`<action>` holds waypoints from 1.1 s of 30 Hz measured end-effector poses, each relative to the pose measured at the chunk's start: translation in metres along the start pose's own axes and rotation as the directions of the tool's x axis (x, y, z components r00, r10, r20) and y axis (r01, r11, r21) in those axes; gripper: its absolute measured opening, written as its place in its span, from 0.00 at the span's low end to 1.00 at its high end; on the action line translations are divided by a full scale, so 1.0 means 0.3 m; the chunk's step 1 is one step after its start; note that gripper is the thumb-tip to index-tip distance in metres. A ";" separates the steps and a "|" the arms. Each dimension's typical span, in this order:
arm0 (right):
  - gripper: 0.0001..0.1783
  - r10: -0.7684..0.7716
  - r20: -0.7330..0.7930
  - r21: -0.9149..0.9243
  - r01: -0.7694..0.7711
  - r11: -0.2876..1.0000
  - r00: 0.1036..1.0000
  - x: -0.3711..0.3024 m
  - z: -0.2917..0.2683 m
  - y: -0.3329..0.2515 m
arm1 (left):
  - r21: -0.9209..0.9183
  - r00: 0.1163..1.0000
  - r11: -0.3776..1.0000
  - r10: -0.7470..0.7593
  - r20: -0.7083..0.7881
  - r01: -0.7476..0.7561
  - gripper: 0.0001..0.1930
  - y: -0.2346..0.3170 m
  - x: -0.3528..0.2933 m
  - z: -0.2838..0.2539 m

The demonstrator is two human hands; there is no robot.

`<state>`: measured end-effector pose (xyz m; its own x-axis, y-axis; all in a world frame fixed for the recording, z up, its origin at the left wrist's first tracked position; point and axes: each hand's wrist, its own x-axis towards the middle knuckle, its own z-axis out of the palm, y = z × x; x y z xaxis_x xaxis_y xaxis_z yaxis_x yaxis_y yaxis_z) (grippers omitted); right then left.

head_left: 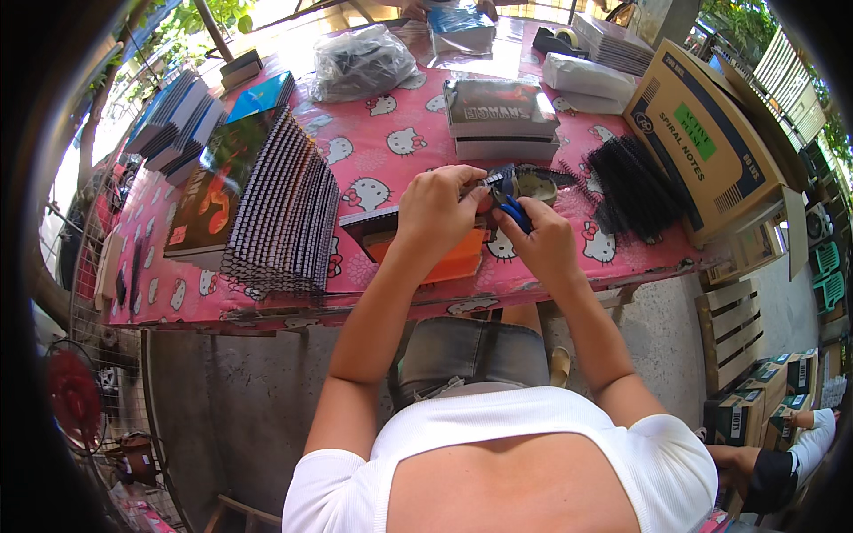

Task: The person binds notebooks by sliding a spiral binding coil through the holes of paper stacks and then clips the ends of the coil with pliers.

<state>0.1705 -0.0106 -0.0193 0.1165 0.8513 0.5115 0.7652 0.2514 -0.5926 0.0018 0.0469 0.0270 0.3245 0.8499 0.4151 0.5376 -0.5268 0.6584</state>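
My left hand [435, 202] is closed over the bound edge of a dark-covered notebook [360, 224], its fingertips pinched at the far end of that edge. An orange sheet or cover [455, 263] shows under my left wrist. Blue-handled pliers [514, 211] are gripped in my right hand [544, 238]. Their jaws meet the notebook's end close to my left fingertips; the exact contact is hidden. Just beyond the pliers sits a small round olive-coloured dish or ring [537, 185]. To its right lies a pile of black plastic spiral coils [633, 188].
At left stand a tall stack of spiral notebooks [284, 209] and blue-covered ones [174, 123]. Another notebook stack [505, 124], a plastic bag [360, 64] and a white packet [588, 82] lie farther back. A cardboard box [702, 142] borders the right. Across the table, another person's hands hold a blue stack [462, 34].
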 end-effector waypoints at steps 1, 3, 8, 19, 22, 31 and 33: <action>0.22 -0.010 0.026 -0.006 0.010 1.000 1.000 0.008 -0.002 0.006 | 0.000 1.000 1.000 0.000 0.001 0.000 0.14 -0.001 0.002 0.002; 0.22 -0.020 0.054 -0.012 0.021 1.000 0.998 0.003 -0.010 0.016 | 0.023 0.999 0.999 -0.046 -0.006 0.046 0.12 -0.004 0.005 0.004; 0.27 -0.036 0.046 -0.229 0.046 0.972 0.998 -0.098 -0.062 0.197 | -0.167 0.990 0.985 -0.060 -0.128 0.038 0.13 0.009 0.002 0.010; 0.22 -0.585 -0.119 0.192 0.597 0.779 0.802 0.102 -0.189 -0.135 | -0.680 0.987 0.727 0.018 0.159 0.097 0.11 0.125 -0.108 -0.057; 0.20 -0.713 -0.090 0.245 0.709 0.661 0.696 0.182 -0.171 -0.207 | -0.854 0.977 0.479 -0.039 0.210 0.203 0.11 0.098 -0.122 -0.113; 0.16 -0.786 -0.499 -0.066 0.888 0.455 0.365 0.674 -0.111 -0.487 | 0.166 0.911 0.972 0.215 -0.351 -0.165 0.24 0.004 -0.183 -0.202; 0.16 -0.691 -0.637 -0.038 0.881 0.472 0.342 0.914 -0.013 -0.500 | 0.186 0.921 0.972 0.198 -0.335 -0.141 0.24 -0.011 -0.182 -0.172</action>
<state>0.0901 0.1833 0.2123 -0.0854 -0.1758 0.9807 0.4878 0.8509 0.1950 -0.0580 0.0018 0.0346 0.1448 0.6757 0.7228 0.6219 -0.6303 0.4647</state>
